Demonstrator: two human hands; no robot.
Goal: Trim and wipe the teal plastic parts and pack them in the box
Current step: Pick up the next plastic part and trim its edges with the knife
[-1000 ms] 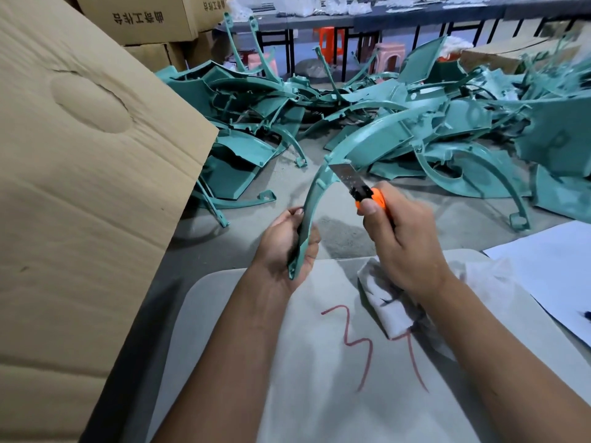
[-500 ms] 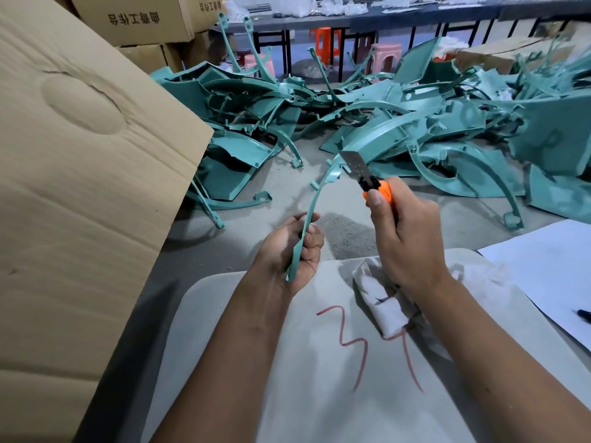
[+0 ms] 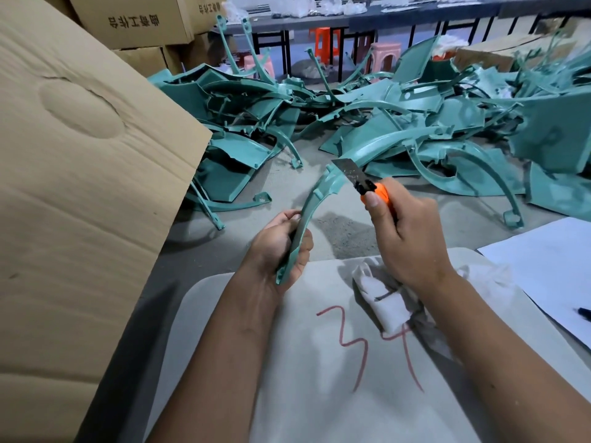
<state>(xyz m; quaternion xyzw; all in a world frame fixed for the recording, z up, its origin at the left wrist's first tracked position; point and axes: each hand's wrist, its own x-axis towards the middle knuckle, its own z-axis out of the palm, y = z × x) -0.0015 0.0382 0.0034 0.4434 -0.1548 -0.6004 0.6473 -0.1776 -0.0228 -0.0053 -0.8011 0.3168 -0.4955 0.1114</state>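
Note:
My left hand point(image 3: 278, 247) grips the lower end of a curved teal plastic strip point(image 3: 315, 203), which arcs up and to the right. My right hand point(image 3: 406, 235) holds an orange utility knife point(image 3: 367, 187); its bare blade rests against the strip's upper end. A white wiping cloth point(image 3: 387, 298) lies under my right wrist on the grey board point(image 3: 319, 394) marked "34" in red. A big pile of teal plastic parts point(image 3: 383, 123) covers the table beyond. The cardboard box flap point(image 3: 80, 187) rises at the left.
Stacked cardboard boxes point(image 3: 137, 24) stand at the back left. A white sheet of paper point(image 3: 550, 276) with a pen point(image 3: 583, 311) lies at the right. Orange and pink stools point(image 3: 383, 54) and dark tables stand farther back.
The knife blade has slid along the upper end of the strip. My left hand has turned the strip slightly, keeping its grip on the lower end.

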